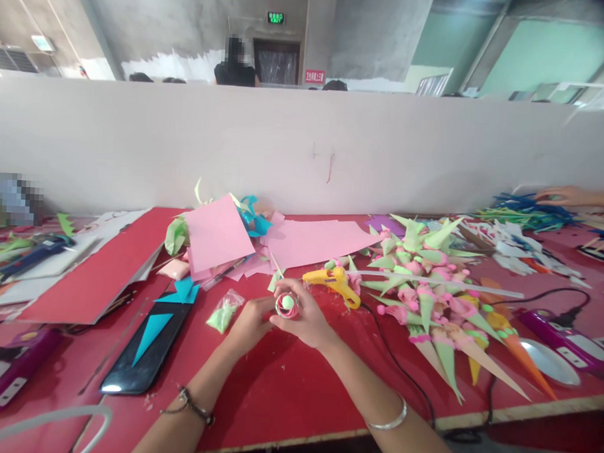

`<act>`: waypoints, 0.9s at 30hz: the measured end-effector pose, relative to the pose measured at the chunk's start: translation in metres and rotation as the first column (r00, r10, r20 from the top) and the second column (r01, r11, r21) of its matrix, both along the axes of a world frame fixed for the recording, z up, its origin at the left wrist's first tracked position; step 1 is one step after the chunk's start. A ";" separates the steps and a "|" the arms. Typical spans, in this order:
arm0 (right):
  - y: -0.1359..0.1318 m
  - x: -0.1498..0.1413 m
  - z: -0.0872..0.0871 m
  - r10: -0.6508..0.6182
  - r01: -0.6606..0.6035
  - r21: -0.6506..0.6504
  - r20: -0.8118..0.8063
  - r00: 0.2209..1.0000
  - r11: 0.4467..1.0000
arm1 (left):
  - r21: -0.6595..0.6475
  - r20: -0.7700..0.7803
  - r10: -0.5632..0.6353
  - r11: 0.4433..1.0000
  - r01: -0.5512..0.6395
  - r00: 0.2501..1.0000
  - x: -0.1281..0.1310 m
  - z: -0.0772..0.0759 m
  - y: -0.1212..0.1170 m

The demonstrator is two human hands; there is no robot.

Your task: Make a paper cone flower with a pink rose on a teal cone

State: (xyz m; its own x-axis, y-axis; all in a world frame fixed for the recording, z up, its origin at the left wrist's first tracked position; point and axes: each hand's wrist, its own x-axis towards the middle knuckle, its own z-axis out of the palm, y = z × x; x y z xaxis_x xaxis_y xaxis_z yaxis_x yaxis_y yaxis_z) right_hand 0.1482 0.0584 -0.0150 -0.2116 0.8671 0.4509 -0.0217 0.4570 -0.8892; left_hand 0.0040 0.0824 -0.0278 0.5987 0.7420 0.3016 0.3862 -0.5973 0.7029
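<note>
Above the front of the red table, my right hand [308, 317] curls its fingers around a small paper cone [287, 306], seen end-on. Its top is a pink and green swirl with a pale green ball in the middle. My left hand [252, 319] pinches the same piece from the left side; its fingertips are partly hidden. Just right of my hands lies a yellow hot glue gun [333, 281] with a long clear glue stick [444, 283] at its back. A small bag of pale green clay-like material [225, 311] lies left of my left hand.
A heap of green, pink and orange paper cones [428, 305] spreads to the right. Pink paper sheets [221, 233] lie behind my hands. A dark phone [146, 346] bears blue paper pieces. At far right, another person's hand [566, 196] reaches over blue strips; a purple power strip [567, 341] sits nearer.
</note>
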 end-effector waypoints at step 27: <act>0.010 0.014 0.006 -0.111 0.017 0.252 0.361 0.926 0.967 | 0.175 -0.004 0.100 0.980 -0.098 0.995 -0.005 -0.007 0.004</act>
